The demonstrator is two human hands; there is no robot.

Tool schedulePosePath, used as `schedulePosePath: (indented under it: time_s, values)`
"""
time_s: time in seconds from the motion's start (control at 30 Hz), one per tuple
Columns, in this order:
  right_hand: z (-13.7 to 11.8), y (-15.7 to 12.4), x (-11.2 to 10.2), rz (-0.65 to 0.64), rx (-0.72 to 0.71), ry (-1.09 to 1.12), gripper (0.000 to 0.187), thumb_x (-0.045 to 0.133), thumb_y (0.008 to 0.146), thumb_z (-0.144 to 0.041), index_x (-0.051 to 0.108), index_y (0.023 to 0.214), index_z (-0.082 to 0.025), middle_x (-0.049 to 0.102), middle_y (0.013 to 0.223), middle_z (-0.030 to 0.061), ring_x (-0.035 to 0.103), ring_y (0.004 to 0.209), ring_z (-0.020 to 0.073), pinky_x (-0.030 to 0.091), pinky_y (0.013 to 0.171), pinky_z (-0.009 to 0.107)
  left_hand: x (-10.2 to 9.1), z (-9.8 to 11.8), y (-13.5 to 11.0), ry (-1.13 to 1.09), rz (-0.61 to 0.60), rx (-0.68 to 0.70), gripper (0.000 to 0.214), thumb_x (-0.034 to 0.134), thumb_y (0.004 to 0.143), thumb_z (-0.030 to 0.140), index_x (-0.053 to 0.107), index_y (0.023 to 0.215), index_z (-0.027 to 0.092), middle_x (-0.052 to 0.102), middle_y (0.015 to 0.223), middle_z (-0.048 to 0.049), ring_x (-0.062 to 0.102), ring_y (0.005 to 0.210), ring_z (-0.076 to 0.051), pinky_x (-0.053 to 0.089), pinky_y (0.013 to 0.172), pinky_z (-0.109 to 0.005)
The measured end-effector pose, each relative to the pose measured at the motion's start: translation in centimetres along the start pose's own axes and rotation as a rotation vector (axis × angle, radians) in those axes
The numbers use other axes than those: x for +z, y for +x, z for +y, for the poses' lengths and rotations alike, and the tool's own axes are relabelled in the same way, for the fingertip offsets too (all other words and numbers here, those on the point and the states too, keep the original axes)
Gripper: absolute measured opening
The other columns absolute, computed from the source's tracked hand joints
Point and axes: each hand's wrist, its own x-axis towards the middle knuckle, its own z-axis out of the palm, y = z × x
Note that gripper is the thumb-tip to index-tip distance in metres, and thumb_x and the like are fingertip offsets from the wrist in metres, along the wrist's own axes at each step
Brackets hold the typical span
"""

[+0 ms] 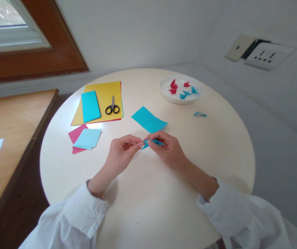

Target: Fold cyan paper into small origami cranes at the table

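Both my hands meet over the middle of the round cream table (pixel 143 207). My left hand (pixel 122 152) and my right hand (pixel 166 148) each pinch one end of a small folded blue paper piece (pixel 150 142); the fingers of both are closed on it. A flat blue paper sheet (pixel 148 119) lies just beyond my fingers. Another tiny folded blue piece (pixel 199 114) lies alone on the table to the right.
A white plate (pixel 165 91) at the back right holds several small red and blue folded figures. Black-handled scissors (pixel 112 107) rest on a yellow sheet stack (pixel 107 93) with a blue strip (pixel 90 105). Pink and pale blue sheets (pixel 87 138) lie left. A wooden desk (pixel 10 121) stands further left.
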Motion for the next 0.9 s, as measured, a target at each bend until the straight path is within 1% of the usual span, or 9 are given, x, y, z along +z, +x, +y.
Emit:
schedulePosePath:
  time_s: [0.17, 0.33, 0.43, 0.63, 0.8, 0.9]
  values:
    - [0.2, -0.2, 0.2, 0.066, -0.012, 0.039, 0.012, 0.061, 0.071, -0.026, 0.051, 0.067, -0.021, 0.067, 0.076, 0.0025, 0.062, 0.072, 0.0151, 0.050, 0.067, 0.029, 0.2, 0.4, -0.1, -0.050, -0.034, -0.091, 0.013, 0.070, 0.064, 0.027, 0.067, 0.062, 0.014, 0.065, 0.060, -0.0017, 0.055, 0.056, -0.012, 0.042, 0.053, -0.023]
    - [0.2, -0.3, 0.3, 0.072, -0.041, 0.057, 0.013, 0.061, 0.069, -0.022, 0.049, 0.063, -0.021, 0.068, 0.076, 0.0042, 0.063, 0.071, 0.0157, 0.050, 0.066, 0.030, 0.2, 0.4, -0.1, -0.094, -0.051, -0.162, 0.010, 0.069, 0.063, 0.023, 0.064, 0.059, 0.015, 0.061, 0.056, 0.0010, 0.052, 0.055, -0.010, 0.040, 0.054, -0.022]
    - [0.3, -0.4, 0.3, 0.078, -0.069, 0.029, 0.013, 0.060, 0.069, -0.020, 0.049, 0.063, -0.022, 0.068, 0.076, 0.0041, 0.063, 0.071, 0.0155, 0.049, 0.065, 0.030, 0.2, 0.4, -0.1, -0.105, -0.054, -0.198, 0.007, 0.067, 0.061, 0.019, 0.063, 0.058, 0.015, 0.062, 0.056, 0.0008, 0.054, 0.056, -0.010, 0.041, 0.056, -0.022]
    - [0.8, -0.6, 0.1, 0.082, -0.123, -0.039, 0.012, 0.060, 0.070, -0.019, 0.051, 0.064, -0.021, 0.070, 0.078, 0.0048, 0.064, 0.072, 0.0164, 0.049, 0.064, 0.030, 0.2, 0.8, -0.3, -0.101, -0.069, -0.191, 0.007, 0.064, 0.062, 0.016, 0.060, 0.056, 0.015, 0.060, 0.051, 0.0016, 0.056, 0.055, -0.011, 0.044, 0.058, -0.024]
    - [1.0, -0.6, 0.0, 0.106, -0.164, -0.072, 0.011, 0.060, 0.070, -0.018, 0.052, 0.064, -0.021, 0.070, 0.077, 0.0039, 0.064, 0.072, 0.0156, 0.050, 0.066, 0.029, 0.1, 1.3, -0.3, -0.097, -0.084, -0.185, 0.011, 0.067, 0.065, 0.022, 0.060, 0.061, 0.015, 0.063, 0.052, 0.0007, 0.060, 0.054, -0.012, 0.047, 0.058, -0.024]
    - [1.1, -0.6, 0.0, 0.116, -0.192, -0.075, 0.011, 0.061, 0.070, -0.017, 0.052, 0.065, -0.021, 0.069, 0.076, 0.0038, 0.064, 0.071, 0.0155, 0.051, 0.066, 0.029, 0.1, 1.4, -0.3, -0.106, -0.089, -0.194, 0.013, 0.069, 0.067, 0.024, 0.060, 0.067, 0.015, 0.066, 0.054, 0.0004, 0.063, 0.056, -0.014, 0.049, 0.061, -0.026]
